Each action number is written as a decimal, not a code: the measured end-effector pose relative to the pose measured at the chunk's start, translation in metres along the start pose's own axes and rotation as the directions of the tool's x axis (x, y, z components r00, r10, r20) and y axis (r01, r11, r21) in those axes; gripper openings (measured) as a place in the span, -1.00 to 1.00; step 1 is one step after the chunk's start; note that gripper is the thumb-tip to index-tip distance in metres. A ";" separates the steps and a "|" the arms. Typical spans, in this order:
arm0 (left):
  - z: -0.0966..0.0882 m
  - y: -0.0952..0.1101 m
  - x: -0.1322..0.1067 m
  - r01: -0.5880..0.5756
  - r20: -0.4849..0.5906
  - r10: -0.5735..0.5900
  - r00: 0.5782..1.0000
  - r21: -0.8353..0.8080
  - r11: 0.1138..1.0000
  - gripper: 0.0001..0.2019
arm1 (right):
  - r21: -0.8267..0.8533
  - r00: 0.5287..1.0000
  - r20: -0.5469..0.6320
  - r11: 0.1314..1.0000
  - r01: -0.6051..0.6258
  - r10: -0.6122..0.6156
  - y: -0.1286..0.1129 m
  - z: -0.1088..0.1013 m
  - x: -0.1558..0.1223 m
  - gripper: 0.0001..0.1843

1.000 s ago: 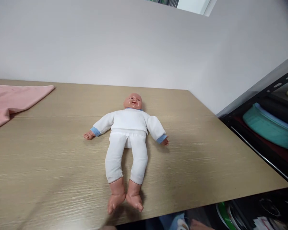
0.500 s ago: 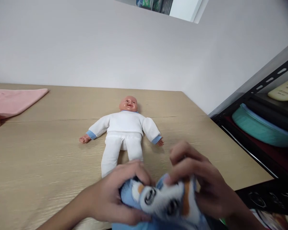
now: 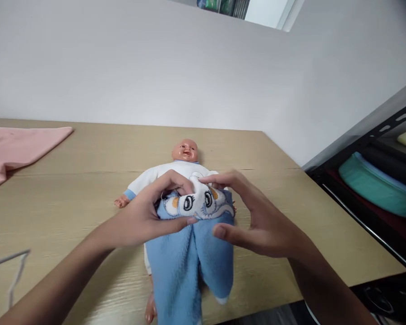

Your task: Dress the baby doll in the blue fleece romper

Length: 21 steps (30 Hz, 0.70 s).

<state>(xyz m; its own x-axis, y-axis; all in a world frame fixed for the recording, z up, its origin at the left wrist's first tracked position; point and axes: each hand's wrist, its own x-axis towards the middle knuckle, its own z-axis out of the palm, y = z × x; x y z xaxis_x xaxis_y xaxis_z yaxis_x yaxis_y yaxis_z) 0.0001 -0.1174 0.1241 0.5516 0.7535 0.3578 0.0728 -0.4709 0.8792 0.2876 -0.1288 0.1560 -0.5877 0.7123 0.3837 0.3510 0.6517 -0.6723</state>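
Blue fleece doll pants (image 3: 176,257) with an embroidered animal face hang in front of the doll (image 3: 185,150), covering much of its body and legs. My left hand (image 3: 149,210) grips the bunched upper edge, thumb in front and fingers tucked over the top. At the other side of that edge, my right hand (image 3: 253,212) touches the white cloth with its index finger, and its thumb stands lower by the front. Its remaining fingers are partly hidden behind the cloth. The doll lies on its back in a white top with blue cuffs. One bare foot shows below.
A pink cloth (image 3: 16,149) lies on the wooden table (image 3: 88,198) at the left. A grey strap or cord (image 3: 15,264) shows at the lower left. On the right stands a black rack (image 3: 385,131) holding a teal basin (image 3: 375,185). A pale wall rises behind.
Both hands have moved up and away from me with the pants, from the table's near edge to over the doll. The bunched pants now hang down with both legs showing.
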 end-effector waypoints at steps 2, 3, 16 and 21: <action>-0.013 0.008 0.010 -0.021 0.127 0.013 0.992 0.060 0.998 -0.68 | -0.103 0.999 0.033 0.994 0.046 -0.043 0.000 -0.009 0.015 -0.19; -0.019 0.013 0.015 -0.027 0.190 0.010 0.982 0.085 0.996 -0.70 | -0.140 0.995 0.064 0.987 0.080 -0.071 0.000 -0.014 0.023 -0.18; -0.058 0.011 0.057 -0.001 0.322 -0.044 0.946 0.140 0.990 -0.42 | 0.053 0.981 0.181 0.996 0.065 -0.074 0.016 -0.031 0.060 -0.70; -0.072 0.002 0.050 0.026 0.311 -0.081 0.947 0.176 0.984 -0.42 | 0.251 0.983 0.101 0.960 0.124 -0.154 0.014 -0.034 0.052 -0.81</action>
<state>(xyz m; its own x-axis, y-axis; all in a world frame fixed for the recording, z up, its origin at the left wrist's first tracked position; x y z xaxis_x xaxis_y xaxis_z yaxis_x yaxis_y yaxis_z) -0.0319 -0.0475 0.1667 0.7748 0.6088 0.1702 0.2323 -0.5246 0.8190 0.2871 -0.0742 0.1882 -0.7049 0.5738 0.4169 0.0807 0.6488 -0.7566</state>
